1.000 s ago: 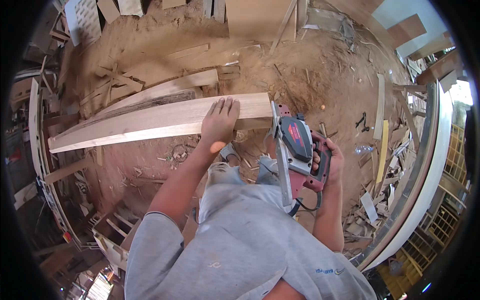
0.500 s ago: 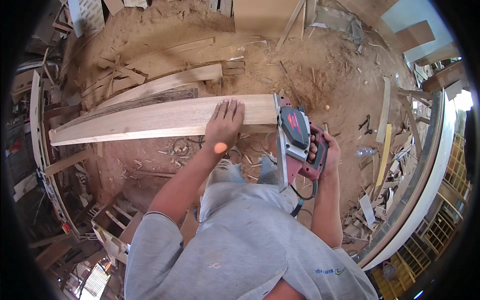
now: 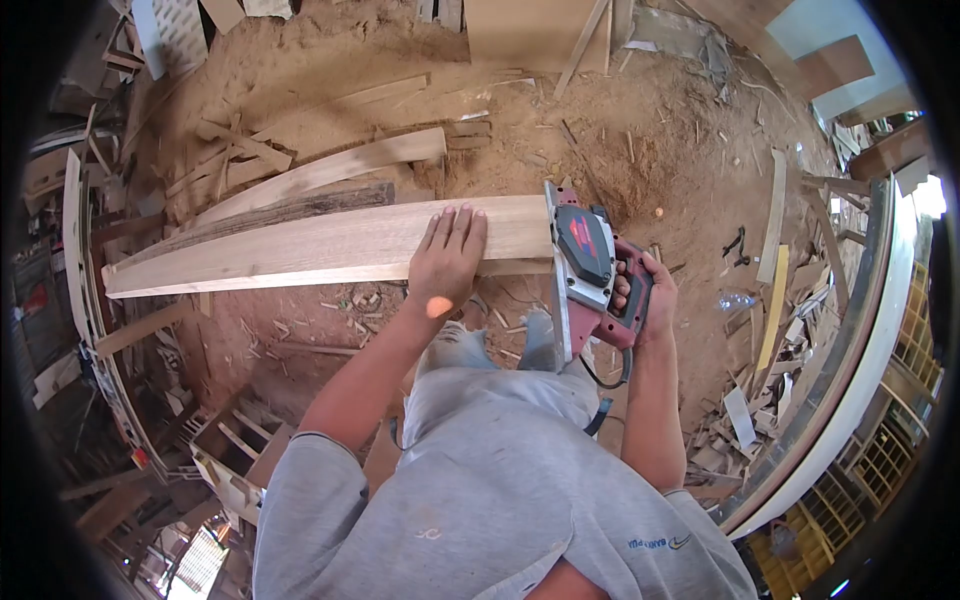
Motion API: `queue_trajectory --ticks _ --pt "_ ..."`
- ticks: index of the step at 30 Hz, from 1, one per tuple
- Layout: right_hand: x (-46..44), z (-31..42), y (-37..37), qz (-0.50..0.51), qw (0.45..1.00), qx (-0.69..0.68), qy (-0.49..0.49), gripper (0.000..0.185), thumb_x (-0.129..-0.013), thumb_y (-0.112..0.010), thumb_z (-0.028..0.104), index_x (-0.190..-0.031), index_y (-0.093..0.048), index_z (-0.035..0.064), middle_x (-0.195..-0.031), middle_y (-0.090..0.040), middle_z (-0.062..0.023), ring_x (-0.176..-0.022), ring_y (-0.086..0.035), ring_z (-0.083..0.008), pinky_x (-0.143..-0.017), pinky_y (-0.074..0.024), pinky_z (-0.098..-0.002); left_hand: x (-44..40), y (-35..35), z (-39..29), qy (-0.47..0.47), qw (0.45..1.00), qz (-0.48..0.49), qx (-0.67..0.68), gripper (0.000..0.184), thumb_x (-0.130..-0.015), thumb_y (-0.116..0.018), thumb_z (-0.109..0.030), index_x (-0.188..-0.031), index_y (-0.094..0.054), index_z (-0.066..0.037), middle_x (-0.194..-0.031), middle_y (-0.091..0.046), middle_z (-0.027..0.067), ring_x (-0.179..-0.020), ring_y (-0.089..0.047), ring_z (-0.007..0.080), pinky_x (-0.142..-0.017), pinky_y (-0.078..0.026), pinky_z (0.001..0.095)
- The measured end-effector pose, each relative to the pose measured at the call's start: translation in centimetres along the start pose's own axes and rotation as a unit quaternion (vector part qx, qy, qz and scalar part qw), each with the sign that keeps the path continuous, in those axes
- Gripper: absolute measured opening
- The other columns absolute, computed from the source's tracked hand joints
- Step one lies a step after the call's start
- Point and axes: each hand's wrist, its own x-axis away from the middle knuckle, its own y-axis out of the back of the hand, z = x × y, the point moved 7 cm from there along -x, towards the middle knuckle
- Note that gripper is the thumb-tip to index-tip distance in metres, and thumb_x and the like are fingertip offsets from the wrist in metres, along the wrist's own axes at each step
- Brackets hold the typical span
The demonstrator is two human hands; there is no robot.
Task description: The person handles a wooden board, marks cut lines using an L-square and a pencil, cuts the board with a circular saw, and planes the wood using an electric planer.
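Note:
A long pale wooden board [image 3: 300, 242] stretches from the left to the middle of the view. My left hand [image 3: 447, 250] lies flat on top of it near its right end, fingers stretched out. My right hand [image 3: 650, 300] is wrapped round the rear handle of a red and grey electric planer [image 3: 590, 260]. The planer is turned on its side, its flat metal sole facing the board's right end. Whether sole and wood touch, I cannot tell. A power cord [image 3: 610, 381] hangs from the planer's handle.
Behind the board lie a dark rough plank [image 3: 345, 199] and a curved pale plank [image 3: 350, 165]. Offcuts and sawdust cover the ground. A yellow strip [image 3: 772, 305] and a scrap pile [image 3: 745, 415] are on the right, and a wooden crate [image 3: 235, 440] stands at lower left.
The planer has shifted slightly along the board's end, away from my body. The view has moved a little; my left hand stays flat on the board and my right keeps its grip.

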Motion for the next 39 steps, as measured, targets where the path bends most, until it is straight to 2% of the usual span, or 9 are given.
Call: queue_trajectory --ticks 6,9,21,24,27,30,36,39 --pt "-1.0 0.4 -0.7 -0.035 0.999 0.015 0.026 0.043 -0.110 -0.048 0.043 -0.097 -0.063 0.0045 -0.063 -0.060 -0.0037 -0.045 -0.056 -0.0181 -0.043 -0.0487 -0.0289 -0.1 0.1 0.0 0.005 1.000 0.000 0.004 0.059 -0.086 -0.067 -0.008 -0.145 -0.063 -0.001 -0.145 -0.068 0.0216 -0.134 -0.066 0.0399 -0.119 -0.051 0.0492" --pt "-1.6 0.6 -0.8 -0.040 0.999 0.014 0.032 0.043 -0.110 -0.047 0.043 -0.097 -0.063 0.0048 -0.063 -0.059 -0.0039 -0.046 -0.056 -0.0183 -0.043 -0.0487 -0.0291 0.2 -0.4 0.1 0.008 1.000 -0.001 0.010 0.069 -0.078 -0.073 -0.005 -0.145 -0.063 -0.002 -0.147 -0.067 0.0204 -0.137 -0.064 0.0395 -0.120 -0.050 0.0491" --pt "-4.8 1.1 -0.5 -0.015 0.999 0.010 0.030 0.044 -0.109 -0.048 0.044 -0.093 -0.065 0.0066 -0.064 -0.062 -0.0046 -0.048 -0.058 -0.0188 -0.046 -0.0494 -0.0306 0.4 -0.5 -0.2 0.010 1.000 0.003 0.023 0.073 -0.074 -0.075 -0.005 -0.146 -0.064 -0.001 -0.148 -0.067 0.0217 -0.138 -0.064 0.0416 -0.122 -0.048 0.0512" --pt "-5.2 1.3 -0.7 -0.030 0.999 0.009 0.032 0.043 -0.108 -0.050 0.043 -0.093 -0.066 0.0067 -0.064 -0.062 -0.0043 -0.048 -0.058 -0.0183 -0.047 -0.0504 -0.0302 0.4 -0.4 -0.3 0.006 1.000 0.016 0.019 0.066 -0.083 -0.068 -0.007 -0.148 -0.062 -0.001 -0.149 -0.066 0.0220 -0.138 -0.064 0.0411 -0.121 -0.048 0.0508" --pt "-5.7 1.6 -1.0 -0.036 0.999 0.011 0.040 0.042 -0.108 -0.051 0.043 -0.093 -0.066 0.0063 -0.064 -0.062 -0.0041 -0.048 -0.058 -0.0180 -0.048 -0.0513 -0.0300 0.2 -0.4 -0.3 0.004 1.000 0.018 0.020 0.068 -0.081 -0.069 -0.006 -0.148 -0.061 -0.001 -0.149 -0.066 0.0220 -0.138 -0.064 0.0410 -0.122 -0.048 0.0514" --pt "-6.8 1.3 -0.2 -0.022 0.999 -0.002 0.041 0.043 -0.108 -0.052 0.043 -0.094 -0.067 0.0050 -0.065 -0.063 -0.0044 -0.049 -0.059 -0.0179 -0.048 -0.0517 -0.0295 0.3 -0.1 -0.6 0.006 1.000 0.009 0.025 0.076 -0.071 -0.076 -0.005 -0.146 -0.064 -0.001 -0.147 -0.067 0.0219 -0.137 -0.064 0.0419 -0.121 -0.048 0.0522" --pt "-9.5 1.1 1.4 -0.038 0.997 -0.012 0.063 0.042 -0.106 -0.054 0.042 -0.098 -0.069 0.0030 -0.067 -0.066 -0.0051 -0.051 -0.061 -0.0187 -0.050 -0.0544 -0.0316 -0.5 0.7 -0.7 0.004 0.998 0.018 0.053 0.074 -0.072 -0.078 -0.008 -0.144 -0.064 -0.003 -0.143 -0.070 0.0210 -0.134 -0.066 0.0418 -0.117 -0.052 0.0510" --pt "-10.1 0.2 3.6 -0.083 0.992 -0.052 0.078 0.041 -0.106 -0.055 0.041 -0.099 -0.069 0.0029 -0.068 -0.066 -0.0063 -0.052 -0.061 -0.0199 -0.051 -0.0549 -0.0334 -1.1 1.5 -0.2 -0.010 0.998 0.024 0.064 0.071 -0.072 -0.079 -0.009 -0.141 -0.066 -0.003 -0.140 -0.072 0.0207 -0.130 -0.069 0.0403 -0.113 -0.055 0.0487"
